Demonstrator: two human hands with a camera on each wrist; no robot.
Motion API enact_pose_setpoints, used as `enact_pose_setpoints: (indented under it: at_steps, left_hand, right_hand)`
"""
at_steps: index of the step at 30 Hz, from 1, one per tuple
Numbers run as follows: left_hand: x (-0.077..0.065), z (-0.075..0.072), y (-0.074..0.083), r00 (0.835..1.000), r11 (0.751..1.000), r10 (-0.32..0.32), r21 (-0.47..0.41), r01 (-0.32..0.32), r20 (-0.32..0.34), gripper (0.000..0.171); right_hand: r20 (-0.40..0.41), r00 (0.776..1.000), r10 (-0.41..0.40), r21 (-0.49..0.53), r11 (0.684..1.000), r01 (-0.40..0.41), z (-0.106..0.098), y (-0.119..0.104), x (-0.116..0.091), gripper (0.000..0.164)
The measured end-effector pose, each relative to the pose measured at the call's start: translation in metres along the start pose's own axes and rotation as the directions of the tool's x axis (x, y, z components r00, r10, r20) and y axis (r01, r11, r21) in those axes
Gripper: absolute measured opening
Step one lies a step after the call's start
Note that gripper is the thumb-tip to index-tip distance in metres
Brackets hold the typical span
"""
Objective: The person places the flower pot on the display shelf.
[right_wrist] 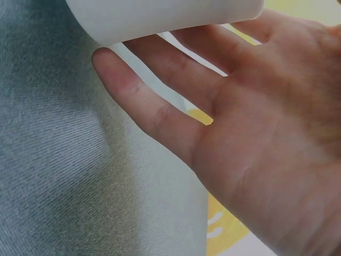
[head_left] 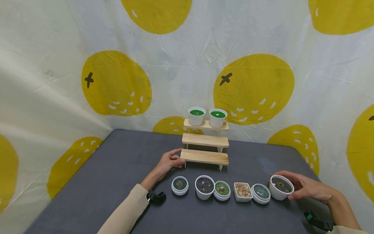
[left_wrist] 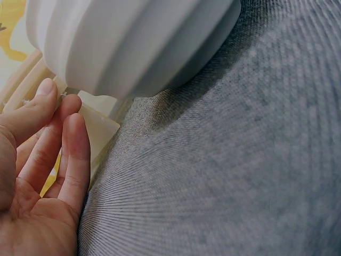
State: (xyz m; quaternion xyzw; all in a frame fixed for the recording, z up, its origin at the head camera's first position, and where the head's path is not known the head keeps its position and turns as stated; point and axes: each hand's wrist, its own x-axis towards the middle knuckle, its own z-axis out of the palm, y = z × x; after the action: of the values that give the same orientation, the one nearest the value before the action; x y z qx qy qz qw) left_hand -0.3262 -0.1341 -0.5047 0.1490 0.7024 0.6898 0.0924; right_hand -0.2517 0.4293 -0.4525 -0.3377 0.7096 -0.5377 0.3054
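At the left end of a three-step wooden display stand (head_left: 204,156), my left hand (head_left: 168,162) pinches the lowest board between thumb and fingertip. The left wrist view shows that thumb and finger of the left hand (left_wrist: 45,154) meeting at the board's end, partly behind a white pot with slanted ribs (left_wrist: 138,48). Over at the right, my right hand (head_left: 306,187) grips a white cup (head_left: 280,188) with dark content, thumb in front and fingers behind. In the right wrist view, the right hand's (right_wrist: 234,106) fingers reach under and around the white cup (right_wrist: 165,18).
Two white cups with green content (head_left: 196,116) (head_left: 218,117) stand on the top step. Along the front runs a row: a round teal-filled pot (head_left: 179,186), a dark-filled cup (head_left: 204,187), a green-filled pot (head_left: 222,190), a square dish of tan gravel (head_left: 243,191) and a blue-green-filled pot (head_left: 261,194).
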Motion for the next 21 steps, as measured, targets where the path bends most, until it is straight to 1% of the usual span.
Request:
enact_pose_setpoints:
  at_steps: [2,4,7,11,12,15,17,19,21]
  left_hand:
    - [0.001,0.000,0.000,1.000,1.000,0.001,0.000,-0.001,0.001,0.073]
    - [0.001,0.000,0.000,1.000,1.000,0.001,-0.003,-0.001,0.002,0.074]
    - [0.000,0.000,0.000,1.000,1.000,0.001,-0.010,-0.001,0.002,0.074]
    - [0.000,0.000,0.000,1.000,1.000,0.004,-0.009,-0.004,0.003,0.073]
    - [0.000,0.000,-0.001,1.000,1.000,0.006,-0.009,-0.006,0.005,0.073]
    - [0.000,0.000,-0.001,1.000,1.000,0.007,-0.003,-0.007,0.005,0.073]
    - [0.000,0.000,0.000,1.000,1.000,0.009,-0.002,-0.009,0.005,0.073]
    - [0.000,0.000,0.000,1.000,1.000,0.008,-0.003,-0.008,0.004,0.073]
    - [0.000,0.001,0.000,1.000,1.000,0.007,-0.001,-0.007,0.004,0.073]
  right_hand:
    - [-0.044,0.997,0.058,-0.023,0.998,-0.059,0.002,-0.004,0.000,0.064]
    - [-0.087,0.989,0.120,-0.030,0.992,-0.123,0.003,-0.008,-0.001,0.064]
    - [-0.091,0.991,0.095,-0.055,0.993,-0.100,0.005,-0.012,0.000,0.062]
    - [-0.094,0.996,0.007,-0.100,0.995,-0.016,0.007,-0.016,0.002,0.060]
    - [-0.105,0.994,-0.005,-0.116,0.993,-0.007,0.008,-0.017,0.002,0.060]
    - [-0.140,0.990,-0.023,-0.160,0.987,0.000,0.011,-0.021,0.003,0.059]
    - [-0.149,0.988,-0.038,-0.195,0.981,0.008,0.012,-0.022,0.003,0.059]
    - [-0.174,0.984,-0.027,-0.219,0.976,-0.012,0.013,-0.024,0.004,0.060]
    - [-0.199,0.980,0.001,-0.227,0.973,-0.047,0.013,-0.027,0.005,0.060]
